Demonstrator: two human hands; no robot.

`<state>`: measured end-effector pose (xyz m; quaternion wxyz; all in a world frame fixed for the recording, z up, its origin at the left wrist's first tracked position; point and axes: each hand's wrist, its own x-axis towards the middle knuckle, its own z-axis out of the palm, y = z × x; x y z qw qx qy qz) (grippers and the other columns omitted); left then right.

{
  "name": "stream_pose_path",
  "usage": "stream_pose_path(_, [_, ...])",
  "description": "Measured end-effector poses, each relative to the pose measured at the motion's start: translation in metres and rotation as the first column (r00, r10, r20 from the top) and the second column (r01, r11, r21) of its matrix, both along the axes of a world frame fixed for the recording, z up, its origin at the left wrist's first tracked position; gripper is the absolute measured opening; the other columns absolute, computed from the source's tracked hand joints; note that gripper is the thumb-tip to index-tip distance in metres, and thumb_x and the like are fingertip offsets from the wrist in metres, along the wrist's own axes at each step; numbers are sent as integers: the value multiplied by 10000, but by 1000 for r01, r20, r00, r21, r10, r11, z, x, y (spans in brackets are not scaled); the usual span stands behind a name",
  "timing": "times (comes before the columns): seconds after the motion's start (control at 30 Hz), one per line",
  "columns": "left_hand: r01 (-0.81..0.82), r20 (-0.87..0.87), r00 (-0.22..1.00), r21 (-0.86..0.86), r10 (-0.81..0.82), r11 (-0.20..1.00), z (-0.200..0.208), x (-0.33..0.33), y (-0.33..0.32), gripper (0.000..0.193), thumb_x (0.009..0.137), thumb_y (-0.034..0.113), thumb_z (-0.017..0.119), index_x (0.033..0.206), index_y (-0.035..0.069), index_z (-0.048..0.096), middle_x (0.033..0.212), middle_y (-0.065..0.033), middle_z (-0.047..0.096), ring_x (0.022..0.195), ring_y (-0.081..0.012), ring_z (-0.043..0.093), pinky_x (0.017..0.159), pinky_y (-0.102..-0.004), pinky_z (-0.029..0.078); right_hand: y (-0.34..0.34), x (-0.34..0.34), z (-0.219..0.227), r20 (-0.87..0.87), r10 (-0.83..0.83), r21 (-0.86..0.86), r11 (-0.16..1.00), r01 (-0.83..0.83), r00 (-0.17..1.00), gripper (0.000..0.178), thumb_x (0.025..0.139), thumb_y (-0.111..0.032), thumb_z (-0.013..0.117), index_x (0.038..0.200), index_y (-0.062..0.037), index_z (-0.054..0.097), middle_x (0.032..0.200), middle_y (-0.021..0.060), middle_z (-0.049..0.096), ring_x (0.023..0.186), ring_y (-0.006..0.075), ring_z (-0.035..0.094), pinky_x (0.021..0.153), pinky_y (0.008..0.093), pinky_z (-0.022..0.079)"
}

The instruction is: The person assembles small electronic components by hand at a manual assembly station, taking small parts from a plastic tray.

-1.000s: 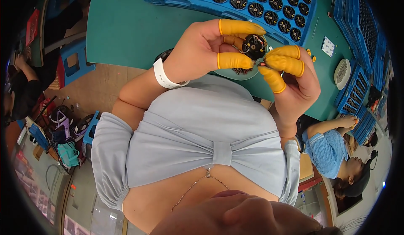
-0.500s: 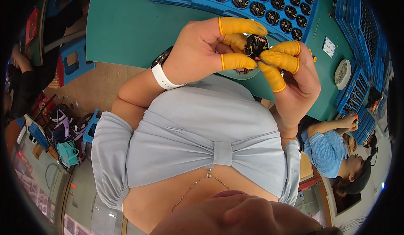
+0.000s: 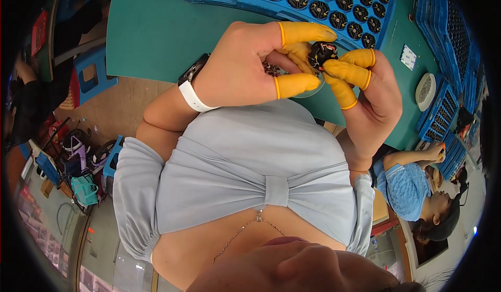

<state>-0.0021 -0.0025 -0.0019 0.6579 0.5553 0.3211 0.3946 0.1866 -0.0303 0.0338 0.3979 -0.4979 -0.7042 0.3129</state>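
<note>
Between my hands, over the green table, is a small round black part [image 3: 322, 55] with a reddish piece showing on its face. My left hand [image 3: 261, 65], in yellow finger cots, curls round its left side and holds it with the fingers behind. From the right, my right hand [image 3: 360, 78], also in yellow cots, pinches at its lower right edge; what lies inside that pinch is too small to make out. Under my left hand a dish of small dark reddish pieces [image 3: 272, 69] is partly hidden.
A blue tray [image 3: 250, 0] of round black parts fills the table's [image 3: 151, 41] far side. At the right are stacked blue trays [image 3: 434, 20], a white bowl of small grey pieces [image 3: 426, 92] and a white packet [image 3: 408, 58]. A co-worker [image 3: 404, 182] in blue sits to the right.
The black part has turned and shifted slightly right. My left hand has opened a little, its lower fingertip no longer pressed against the part; my right hand stays at the edge.
</note>
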Motion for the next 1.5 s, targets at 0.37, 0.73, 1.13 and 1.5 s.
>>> stream_pose_path(0.37, [90,230,973,-327,-14,941,3,0,3,397,805,-44,607,1175,-17,465,909,-119,640,768,-147,648,685,-250,538,-8,-5,-1,-243,-88,-102,993,64,966,219,689,43,711,904,38,672,861,112,599,718,147,564,593,233,452])
stream_pose_path(0.73, [90,230,973,-316,-16,944,4,1,3,420,809,-39,607,1198,3,453,913,-103,624,745,-132,638,673,-246,530,-11,-5,-8,-245,-151,-174,979,109,958,223,697,51,710,914,42,658,874,108,607,723,147,570,591,223,452])
stream_pose_path(1.13, [232,193,964,-293,-180,927,4,-6,6,445,843,38,596,1251,28,418,977,-79,600,793,-114,589,603,-220,505,-8,-4,-10,105,-86,205,977,63,991,208,668,31,720,867,2,669,837,117,620,727,210,592,616,255,484])
stream_pose_path(1.5, [247,348,930,-348,-120,904,7,-1,7,347,827,-71,514,1149,13,416,820,-81,592,674,-112,554,545,-232,434,-14,-16,-34,-435,-189,-73,982,175,881,151,745,46,684,881,32,618,904,110,561,777,158,539,650,232,451])
